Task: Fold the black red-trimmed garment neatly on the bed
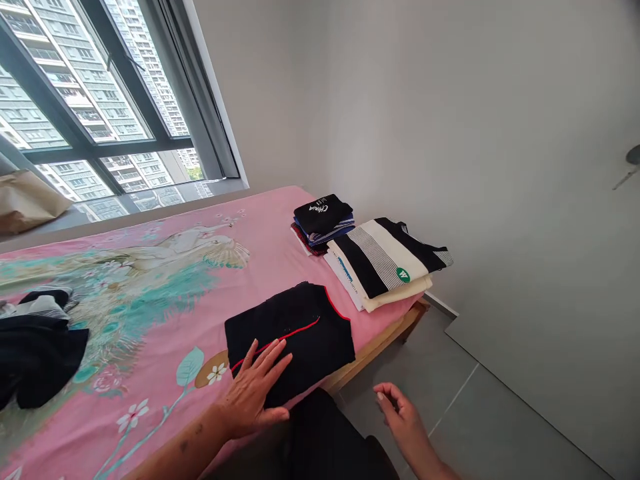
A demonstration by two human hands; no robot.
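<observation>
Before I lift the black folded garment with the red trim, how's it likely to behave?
The black garment is probably floppy: it's folded cloth, so lifting one edge may loosen the folds. It looks fairly light, being a low, flat bundle. It seems unlikely to roll or tip, lying flat on the pink sheet beneath the left hand.

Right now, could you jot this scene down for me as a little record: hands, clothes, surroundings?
Left hand: palm down, fingers spread, on the black garment
Right hand: beside the bed, fingers curled; nothing visible in it
Black garment: folded, red trim, near the bed's edge
Smaller stack: folded clothes, black piece with white lettering on top
Larger stack: folded clothes, black, cream and striped piece with a green round patch on top
Loose clothes: rumpled, at the picture's left edge
Bed cover: pink, floral
Window: tall buildings outside
</observation>
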